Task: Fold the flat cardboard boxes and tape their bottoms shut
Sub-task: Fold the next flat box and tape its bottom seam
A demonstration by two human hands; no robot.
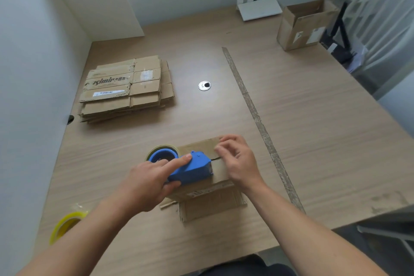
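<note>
Fingers: left hand [143, 186] grips tape dispenser [190, 170]; right hand [239, 161], loosely curled, rests on box [199, 147].

My left hand [143, 188] covers much of the dispenser [190, 169], my forearm [94, 231] hides part of the yellow roll [65, 224] (blurred too), and the chair [380, 18] runs off-frame

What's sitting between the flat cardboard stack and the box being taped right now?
Nothing: the head view shows only bare tabletop between the flat cardboard stack and the box. The blue tape dispenser sits on the box itself.
</note>
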